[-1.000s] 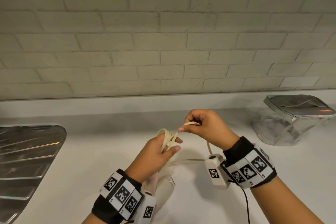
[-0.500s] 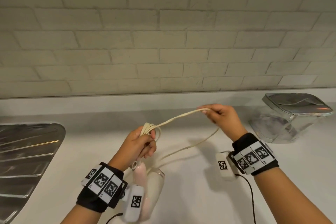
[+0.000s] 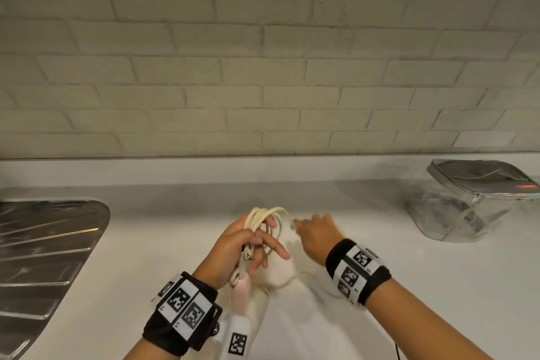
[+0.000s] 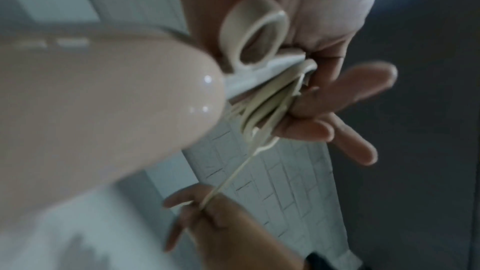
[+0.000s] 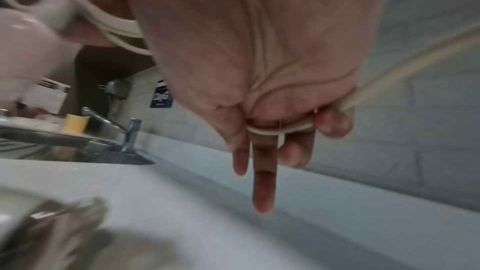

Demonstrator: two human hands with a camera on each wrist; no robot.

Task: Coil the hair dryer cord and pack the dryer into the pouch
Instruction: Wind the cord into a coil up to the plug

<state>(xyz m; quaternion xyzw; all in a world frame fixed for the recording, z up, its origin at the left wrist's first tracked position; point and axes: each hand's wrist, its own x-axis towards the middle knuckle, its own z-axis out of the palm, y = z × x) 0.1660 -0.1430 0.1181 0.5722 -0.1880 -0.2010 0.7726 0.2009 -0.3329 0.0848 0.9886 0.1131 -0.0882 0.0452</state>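
My left hand (image 3: 257, 242) grips a bundle of cream cord loops (image 3: 264, 215) above the counter, with two fingers stretched out. The pale pink hair dryer (image 3: 241, 291) hangs below that hand; the left wrist view shows its handle (image 4: 103, 110) and hanging loop (image 4: 253, 32) close up. My right hand (image 3: 305, 226) sits just right of the coil. It pinches the free cord (image 4: 233, 176), which runs taut from the coil (image 4: 270, 102). In the right wrist view the cord (image 5: 279, 129) crosses my fingers. The silver-topped clear pouch (image 3: 473, 202) stands at the far right, zipped shut.
A steel drainboard (image 3: 43, 257) covers the counter's left side, and a tap (image 5: 130, 132) stands over the sink beyond it. A brick wall runs close behind the white counter (image 3: 438, 286). A thin black cable (image 3: 396, 352) hangs from my right wrist.
My right hand, which had drawn the cord out up and to the right, has come back to the coil. My left hand has shifted right with the bundle.
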